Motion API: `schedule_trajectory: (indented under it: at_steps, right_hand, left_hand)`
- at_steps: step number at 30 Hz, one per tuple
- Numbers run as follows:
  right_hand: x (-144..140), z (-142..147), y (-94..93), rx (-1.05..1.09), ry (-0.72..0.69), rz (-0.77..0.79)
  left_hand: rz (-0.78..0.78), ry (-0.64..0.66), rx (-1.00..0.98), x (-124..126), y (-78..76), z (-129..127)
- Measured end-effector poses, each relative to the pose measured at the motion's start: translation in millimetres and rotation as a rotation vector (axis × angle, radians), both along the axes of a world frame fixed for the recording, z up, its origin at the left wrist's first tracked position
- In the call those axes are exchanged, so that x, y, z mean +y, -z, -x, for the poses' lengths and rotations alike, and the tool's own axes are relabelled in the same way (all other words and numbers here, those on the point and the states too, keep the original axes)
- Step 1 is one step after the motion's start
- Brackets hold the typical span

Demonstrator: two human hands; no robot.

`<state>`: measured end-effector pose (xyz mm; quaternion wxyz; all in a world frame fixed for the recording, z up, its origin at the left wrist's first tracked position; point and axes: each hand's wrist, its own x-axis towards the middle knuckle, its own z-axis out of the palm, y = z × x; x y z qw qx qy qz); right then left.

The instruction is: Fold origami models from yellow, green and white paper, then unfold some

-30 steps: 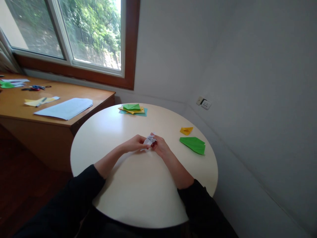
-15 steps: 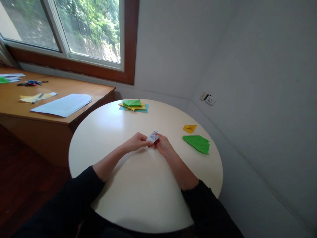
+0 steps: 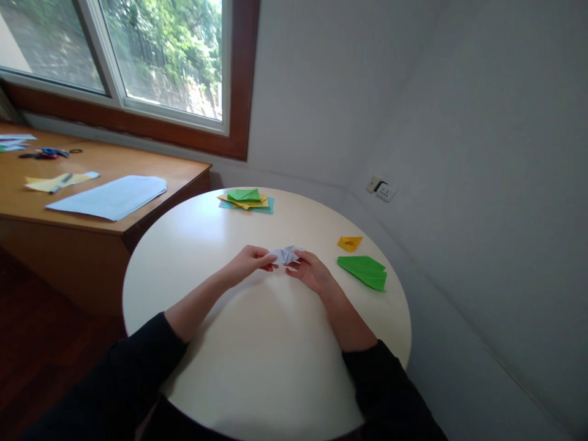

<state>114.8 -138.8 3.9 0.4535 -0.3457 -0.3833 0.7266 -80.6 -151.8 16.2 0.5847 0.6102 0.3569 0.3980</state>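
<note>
A small piece of folded white paper (image 3: 285,255) is held between my two hands above the middle of the round table (image 3: 266,349). My left hand (image 3: 252,262) pinches its left end, thumb on top. At the right end, my right hand (image 3: 312,268) grips the paper between thumb and fingers, with some lower fingers curled apart beneath it. Creases and pointed flaps show in the paper's middle; its finished shape I cannot make out.
On the table's right side lie a green paper plane (image 3: 365,271) and a small yellow folded paper (image 3: 350,243). Toward the back is a stack of coloured folded papers (image 3: 245,199). A wooden desk (image 3: 184,174) at left bears white sheets (image 3: 110,197) and scissors (image 3: 48,153).
My hands have moved apart slightly, the right one outward to the right. The white paper now looks wider and more spread between them. The view has shifted a little.
</note>
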Motion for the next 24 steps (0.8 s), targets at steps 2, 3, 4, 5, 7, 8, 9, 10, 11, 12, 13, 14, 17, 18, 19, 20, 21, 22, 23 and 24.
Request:
schedule_trajectory:
  at_steps: [2, 3, 4, 5, 7, 8, 9, 10, 11, 12, 13, 14, 17, 18, 19, 20, 21, 22, 23, 24]
  right_hand:
    - [1, -7, -0.8, -0.068, -0.013, -0.039]
    - [1, -10, -0.9, -0.099, -0.011, -0.046]
    - [2, -12, -0.8, -0.127, -0.013, -0.044]
    - [2, -14, -0.7, -0.153, -0.015, -0.034]
    - [3, -16, -0.9, -0.215, -0.017, -0.02]
    - [3, -16, -1.2, -0.242, -0.012, -0.019]
    - [3, -16, -1.7, -0.266, -0.005, -0.021]
    - [3, -15, -2.3, -0.285, 0.003, -0.025]
    - [2, -15, -2.9, -0.299, 0.006, -0.027]
    - [1, -15, -3.5, -0.307, 0.005, -0.029]
    - [1, -15, -3.9, -0.311, 0.0, -0.032]
    - [0, -16, -4.1, -0.309, -0.008, -0.038]
    - [1, -21, -4.1, -0.291, -0.022, -0.053]
    - [2, -23, -4.0, -0.284, -0.01, -0.054]
    - [4, -25, -3.9, -0.276, 0.015, -0.05]
    - [5, -28, -3.8, -0.266, 0.054, -0.042]
    - [7, -30, -3.7, -0.255, 0.109, -0.034]
    - [9, -33, -3.6, -0.242, 0.177, -0.025]
    - [11, -36, -3.6, -0.231, 0.252, -0.021]
    - [13, -39, -3.6, -0.224, 0.336, -0.017]
  left_hand:
    - [0.056, -0.048, -0.048, 3, 2.2, 1]
    - [0.082, -0.068, -0.055, 5, 3.8, 1]
    - [0.103, -0.088, -0.058, 6, 5.4, 1]
    - [0.115, -0.096, -0.055, 8, 6.9, 1]
    - [0.117, -0.102, -0.055, 10, 9.5, 1]
    - [0.112, -0.098, -0.053, 10, 10.4, 1]
    - [0.107, -0.094, -0.048, 11, 11.0, 1]
    - [0.104, -0.088, -0.042, 10, 11.3, 0]
    - [0.103, -0.085, -0.034, 10, 11.3, 0]
    - [0.104, -0.083, -0.026, 10, 11.1, -1]
    - [0.106, -0.082, -0.018, 9, 10.8, -2]
    - [0.109, -0.084, -0.012, 8, 10.4, -2]
    - [0.115, -0.107, -0.021, 6, 9.6, -3]
    - [0.115, -0.12, -0.032, 6, 9.6, -3]
    - [0.116, -0.134, -0.042, 6, 9.7, -4]
    - [0.12, -0.147, -0.05, 5, 9.9, -4]
    - [0.127, -0.159, -0.052, 5, 10.2, -4]
    - [0.138, -0.166, -0.049, 5, 10.6, -4]
    - [0.146, -0.169, -0.045, 5, 11.0, -4]
    - [0.15, -0.168, -0.039, 5, 11.5, -5]
